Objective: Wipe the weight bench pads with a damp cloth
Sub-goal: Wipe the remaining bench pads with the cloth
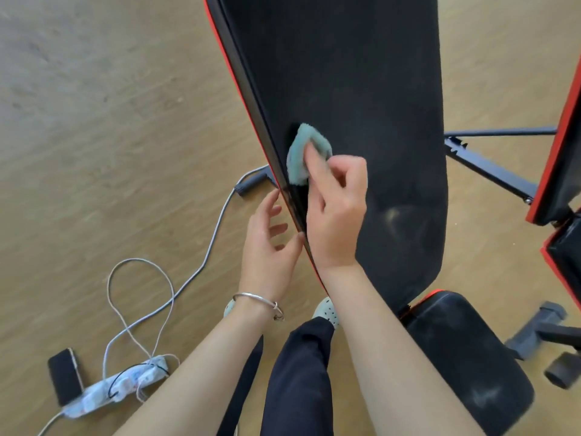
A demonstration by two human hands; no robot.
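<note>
readable text: we find none | cloth [298, 158] in the right grip [336, 215]: no lettering we can read | patterned bundle [119, 385] on the floor [94, 152], left of the grip and nearer us: print too blurred to read

A home workout room, judging by the padded weight bench [361, 89] on wood-look flooring [110, 121] with loose cables [201, 265].

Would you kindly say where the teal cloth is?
Head view: the teal fuzzy cloth sits on the long black bench pad near its left edge, held by the right hand.
</note>
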